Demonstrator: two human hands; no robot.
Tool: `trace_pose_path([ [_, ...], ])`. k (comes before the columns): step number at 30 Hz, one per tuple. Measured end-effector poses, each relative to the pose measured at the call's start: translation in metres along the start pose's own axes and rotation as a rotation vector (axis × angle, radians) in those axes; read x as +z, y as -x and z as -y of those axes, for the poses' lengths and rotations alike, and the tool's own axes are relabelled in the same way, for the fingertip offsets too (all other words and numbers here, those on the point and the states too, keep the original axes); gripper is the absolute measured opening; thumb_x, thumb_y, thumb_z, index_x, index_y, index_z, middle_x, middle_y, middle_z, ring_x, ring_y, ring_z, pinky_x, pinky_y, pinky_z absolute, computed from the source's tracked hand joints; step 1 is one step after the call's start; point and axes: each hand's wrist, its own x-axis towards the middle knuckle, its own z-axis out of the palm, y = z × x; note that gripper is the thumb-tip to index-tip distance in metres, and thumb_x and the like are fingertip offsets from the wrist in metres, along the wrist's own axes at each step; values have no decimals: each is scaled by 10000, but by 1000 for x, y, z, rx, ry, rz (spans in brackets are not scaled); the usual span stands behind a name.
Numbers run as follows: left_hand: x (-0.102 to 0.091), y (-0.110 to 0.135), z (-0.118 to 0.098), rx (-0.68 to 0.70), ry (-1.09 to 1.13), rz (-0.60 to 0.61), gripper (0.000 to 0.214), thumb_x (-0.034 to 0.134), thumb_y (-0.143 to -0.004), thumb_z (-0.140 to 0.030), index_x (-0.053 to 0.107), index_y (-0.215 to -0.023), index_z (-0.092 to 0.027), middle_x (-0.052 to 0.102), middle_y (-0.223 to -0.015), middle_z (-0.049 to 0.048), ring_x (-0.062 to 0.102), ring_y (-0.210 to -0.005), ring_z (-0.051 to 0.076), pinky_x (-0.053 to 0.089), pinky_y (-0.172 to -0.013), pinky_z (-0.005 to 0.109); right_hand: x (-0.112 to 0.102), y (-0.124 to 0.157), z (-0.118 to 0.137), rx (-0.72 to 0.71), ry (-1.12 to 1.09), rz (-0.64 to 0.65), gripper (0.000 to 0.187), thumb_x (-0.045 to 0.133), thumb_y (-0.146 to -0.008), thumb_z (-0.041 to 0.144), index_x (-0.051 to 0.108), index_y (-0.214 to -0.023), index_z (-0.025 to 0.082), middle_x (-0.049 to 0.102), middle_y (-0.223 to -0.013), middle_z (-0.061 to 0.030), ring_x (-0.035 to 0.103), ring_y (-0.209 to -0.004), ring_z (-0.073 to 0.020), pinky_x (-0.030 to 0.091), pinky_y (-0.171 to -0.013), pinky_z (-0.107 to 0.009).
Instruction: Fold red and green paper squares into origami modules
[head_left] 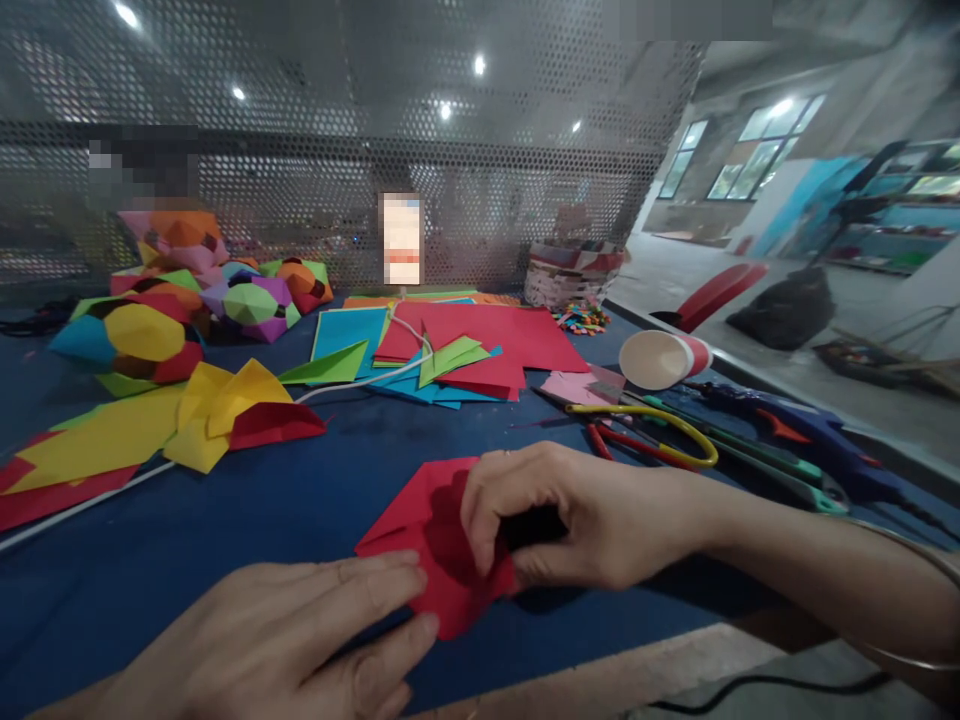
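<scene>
A folded piece of red paper [442,540] lies on the blue tabletop in front of me, with creases and a pointed left corner. My right hand [555,520] curls over its right side, fingertips and thumb pinching the paper near its right edge. From the lower left, my left hand [315,630] holds the paper's lower left edge with its fingertips, the fingers fairly straight. What lies under the left fingertips is hidden. Beyond the hands, a yellow folded paper piece [214,410] rests against a red one [277,425].
Coloured sheets [480,335] are stacked at the back, near finished paper balls [251,305]. On the right are scissors [675,430], a tipped paper cup [656,360] and a blue glue gun [795,425]. A white cord [345,385] crosses the table; a woven basket [570,272] stands behind.
</scene>
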Motion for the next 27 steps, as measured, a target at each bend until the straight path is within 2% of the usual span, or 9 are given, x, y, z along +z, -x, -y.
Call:
trace_pose_path([
  [3, -1, -3, 1, 6, 19, 2, 308, 492, -1081, -134, 765, -1152, -257, 849, -1140, -12, 817, -1057, 93, 595, -976, 128, 3, -2, -5, 5, -62, -54, 152, 771, -1053, 231, 770, -934, 135, 791, -957, -57, 714, -954, -146, 567, -937, -270],
  [6, -1, -5, 0, -9, 46, 6, 289, 478, -1117, -169, 751, -1150, -258, 848, -1119, -22, 814, -1048, 81, 580, -976, 108, 11, -3, -6, 16, -57, -129, 162, 783, -1053, 249, 774, -938, 135, 790, -951, -43, 707, -947, -138, 550, -915, -253],
  [10, 1, -7, -1, 9, 10, -2, 314, 467, -1109, -157, 757, -1174, -258, 851, -1111, -32, 811, -1103, 95, 574, -1034, 130, 22, -5, -2, 153, 46, -211, 169, 823, -1025, 264, 755, -920, 150, 753, -920, -11, 663, -853, -124, 513, -803, -233],
  [13, 2, -8, -1, 18, 0, -13, 325, 464, -1104, -126, 757, -1165, -251, 856, -1078, -40, 817, -1070, 88, 574, -1019, 122, 27, -8, 3, 235, 126, -253, 200, 843, -1007, 276, 733, -888, 160, 731, -899, 1, 630, -803, -117, 479, -737, -227],
  [20, 1, -12, -4, 22, 33, -14, 299, 439, -1178, -180, 732, -1147, -235, 871, -1053, -65, 825, -1052, 78, 570, -1000, 122, 31, -11, 7, 288, 227, -268, 192, 871, -966, 222, 710, -877, 164, 705, -862, 15, 578, -749, -112, 416, -669, -226],
  [25, -2, -10, -3, 9, -3, -25, 280, 473, -1157, -193, 745, -1140, -260, 873, -1079, -87, 826, -1045, 77, 586, -956, 140, 31, -10, 6, 265, 209, -281, 214, 878, -962, 231, 697, -876, 157, 691, -869, 14, 575, -759, -112, 418, -677, -220],
  [27, -5, -9, -2, 38, -52, 7, 258, 477, -1163, -252, 735, -1174, -254, 878, -1081, -80, 831, -1035, 93, 602, -936, 167, 31, -9, 6, 257, 210, -283, 216, 883, -958, 234, 697, -881, 157, 689, -876, 13, 573, -760, -113, 419, -679, -221],
])
